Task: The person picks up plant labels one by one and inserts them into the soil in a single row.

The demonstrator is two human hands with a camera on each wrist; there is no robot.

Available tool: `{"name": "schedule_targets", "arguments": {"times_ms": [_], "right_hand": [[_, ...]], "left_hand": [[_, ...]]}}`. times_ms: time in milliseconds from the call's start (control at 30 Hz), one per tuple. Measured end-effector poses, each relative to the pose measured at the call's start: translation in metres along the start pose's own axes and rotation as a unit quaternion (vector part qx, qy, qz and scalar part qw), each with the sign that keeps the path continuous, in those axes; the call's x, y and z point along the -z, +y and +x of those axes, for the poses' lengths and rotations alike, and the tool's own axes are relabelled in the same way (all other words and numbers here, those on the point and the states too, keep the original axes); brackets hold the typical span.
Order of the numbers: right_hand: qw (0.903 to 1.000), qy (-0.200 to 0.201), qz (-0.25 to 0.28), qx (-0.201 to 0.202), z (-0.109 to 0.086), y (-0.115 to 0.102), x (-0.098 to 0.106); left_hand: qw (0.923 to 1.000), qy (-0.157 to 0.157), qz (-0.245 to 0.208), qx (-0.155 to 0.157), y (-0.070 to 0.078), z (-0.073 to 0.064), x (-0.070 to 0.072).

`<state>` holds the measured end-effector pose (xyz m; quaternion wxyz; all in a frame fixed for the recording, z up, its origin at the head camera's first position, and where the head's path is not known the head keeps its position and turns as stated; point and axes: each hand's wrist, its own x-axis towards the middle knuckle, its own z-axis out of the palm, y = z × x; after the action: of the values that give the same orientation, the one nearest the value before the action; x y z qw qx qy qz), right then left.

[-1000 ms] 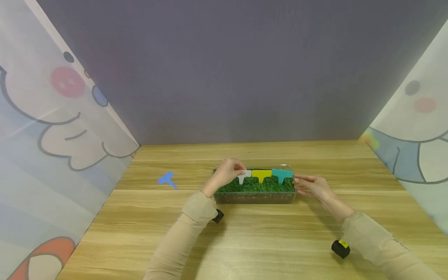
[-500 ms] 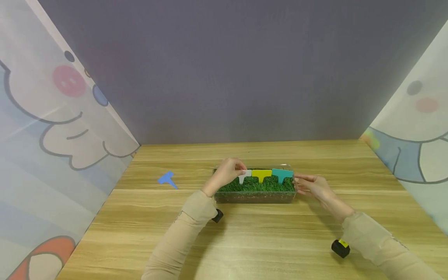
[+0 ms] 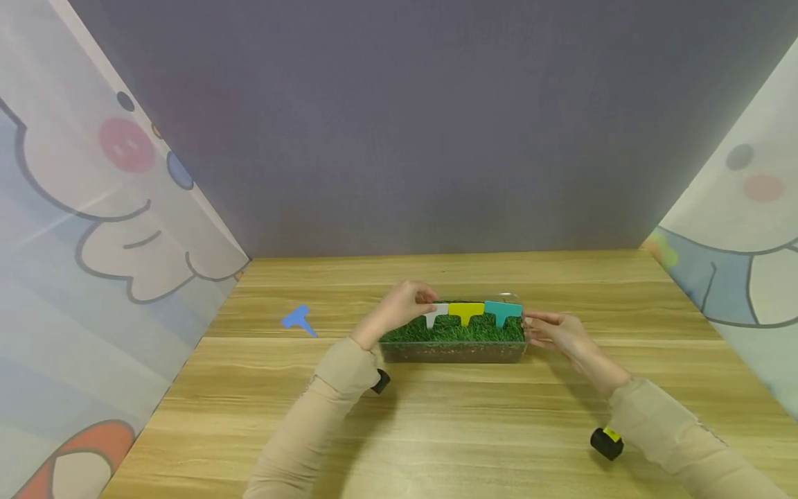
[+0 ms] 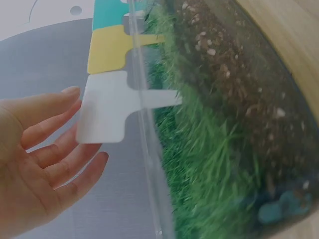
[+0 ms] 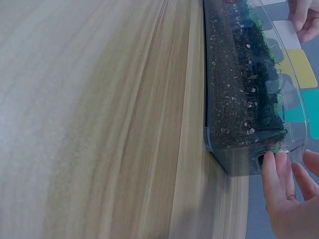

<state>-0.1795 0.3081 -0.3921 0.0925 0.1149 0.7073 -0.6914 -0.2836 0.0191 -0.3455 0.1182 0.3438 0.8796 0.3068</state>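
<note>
A clear plastic planter box (image 3: 454, 353) holds soil and green grass (image 4: 199, 159). White (image 4: 102, 107), yellow (image 3: 466, 310) and teal (image 3: 503, 312) T-shaped plant labels stand in a row in the grass. My left hand (image 3: 405, 306) is at the white label's outer edge. In the left wrist view its thumb is just off the label and its loosely bent fingers lie partly behind it; contact there is unclear. My right hand (image 3: 561, 333) rests fairly straight fingers (image 5: 271, 174) against the box's right end.
A blue T-shaped plant label (image 3: 299, 319) lies on the wooden table (image 3: 474, 430), left of the box. A dark grey panel (image 3: 436, 138) rises behind the table. Printed cartoon sheets (image 3: 143, 277) flank it. Black wrist cameras (image 3: 607, 443) hang below the sleeves.
My left hand and forearm have shifted slightly left, and the thumb has eased off the white label. The right hand, the box and the labels look unmoved.
</note>
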Motion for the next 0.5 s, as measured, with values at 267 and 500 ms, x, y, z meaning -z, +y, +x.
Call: {"name": "schedule_targets", "arguments": {"times_ms": [267,500], "right_hand": [[1.0,0.003,0.001,-0.002,0.005,0.007,0.003],[0.9999,-0.003,0.017,-0.001,0.01,0.013,0.008]], "left_hand": [[0.9993,0.014,0.018,-0.03,0.0,-0.011,0.013],[0.9986,0.022,0.043,-0.024,-0.006,-0.019,0.019]]}}
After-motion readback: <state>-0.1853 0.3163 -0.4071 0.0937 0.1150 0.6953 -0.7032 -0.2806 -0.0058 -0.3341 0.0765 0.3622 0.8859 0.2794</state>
